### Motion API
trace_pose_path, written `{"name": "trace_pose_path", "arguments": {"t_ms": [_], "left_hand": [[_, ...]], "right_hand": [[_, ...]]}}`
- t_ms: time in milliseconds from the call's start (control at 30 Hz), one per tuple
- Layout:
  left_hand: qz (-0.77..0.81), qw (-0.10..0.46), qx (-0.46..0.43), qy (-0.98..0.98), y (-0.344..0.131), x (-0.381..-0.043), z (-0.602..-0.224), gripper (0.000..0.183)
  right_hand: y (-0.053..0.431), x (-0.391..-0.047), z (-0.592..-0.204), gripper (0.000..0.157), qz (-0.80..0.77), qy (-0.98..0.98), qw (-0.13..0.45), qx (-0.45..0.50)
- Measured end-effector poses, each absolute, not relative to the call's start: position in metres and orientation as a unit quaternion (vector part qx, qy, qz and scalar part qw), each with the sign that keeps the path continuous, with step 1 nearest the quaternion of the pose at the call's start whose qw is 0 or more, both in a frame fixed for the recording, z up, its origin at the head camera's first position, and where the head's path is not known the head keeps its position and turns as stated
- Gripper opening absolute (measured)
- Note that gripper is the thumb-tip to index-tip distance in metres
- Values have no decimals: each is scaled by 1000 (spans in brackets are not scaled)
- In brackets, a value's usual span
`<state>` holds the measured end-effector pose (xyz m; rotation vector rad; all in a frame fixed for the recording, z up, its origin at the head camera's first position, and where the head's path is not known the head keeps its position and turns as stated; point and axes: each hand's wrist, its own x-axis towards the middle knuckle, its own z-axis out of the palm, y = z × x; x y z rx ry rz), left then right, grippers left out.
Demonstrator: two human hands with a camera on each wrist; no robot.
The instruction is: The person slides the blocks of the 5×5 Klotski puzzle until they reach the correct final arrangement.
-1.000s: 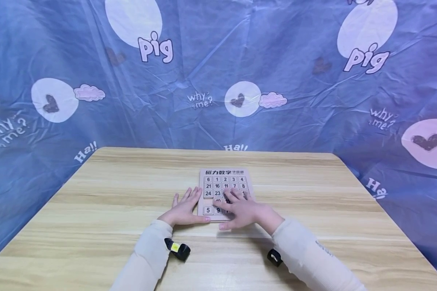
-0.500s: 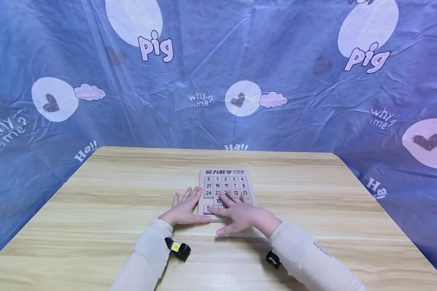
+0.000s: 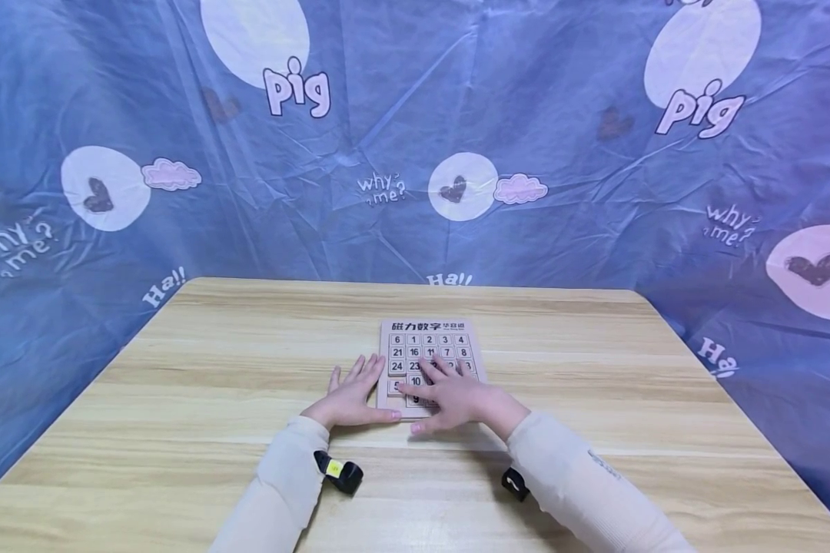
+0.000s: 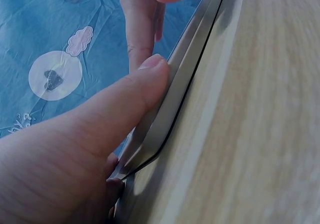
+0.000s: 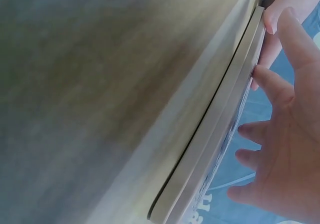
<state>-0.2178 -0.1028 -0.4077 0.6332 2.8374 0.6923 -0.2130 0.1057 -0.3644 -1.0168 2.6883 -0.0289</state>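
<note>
A sliding number puzzle (image 3: pixel 397 402) lies flat on the table, its tiles printed with black numerals. Along its left side rests my left hand (image 3: pixel 351 401), fingers straight and spread. The thumb (image 4: pixel 125 101) lies against the near edge in the left wrist view. My right hand (image 3: pixel 462 401) spreads over the lower right of the puzzle and hides several tiles. Its straight index finger touches the number 5 tile (image 3: pixel 393 388), which sits in the leftmost column under tile 24 (image 3: pixel 396 367). Below the 5, the lower-left corner slot is bare. The right wrist view shows the right fingers (image 5: pixel 272 86) extended above the board.
The wooden table (image 3: pixel 249 338) extends around the puzzle on all sides. Behind it hangs a blue printed curtain (image 3: pixel 401 115). Black wrist devices are strapped at the left sleeve (image 3: pixel 273 476) and the right sleeve (image 3: pixel 581 484).
The 5 tile has slid up from the lower-left corner into the slot above, under my right index finger. The right hand first came down, then went back up. My left hand stays put.
</note>
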Motion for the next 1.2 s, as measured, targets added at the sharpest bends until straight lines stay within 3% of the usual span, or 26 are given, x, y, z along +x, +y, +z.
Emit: {"name": "trace_pose_path", "arguments": {"t_ms": [700,1200], "left_hand": [[230,76,213,947,-106,-217,-406,102],[237,72,213,945,-104,-218,-407,103]], "right_hand": [[110,-221,-366,73,-37,927,127,-350],[179,-205,-360,66,-82,927,102,-352]]}}
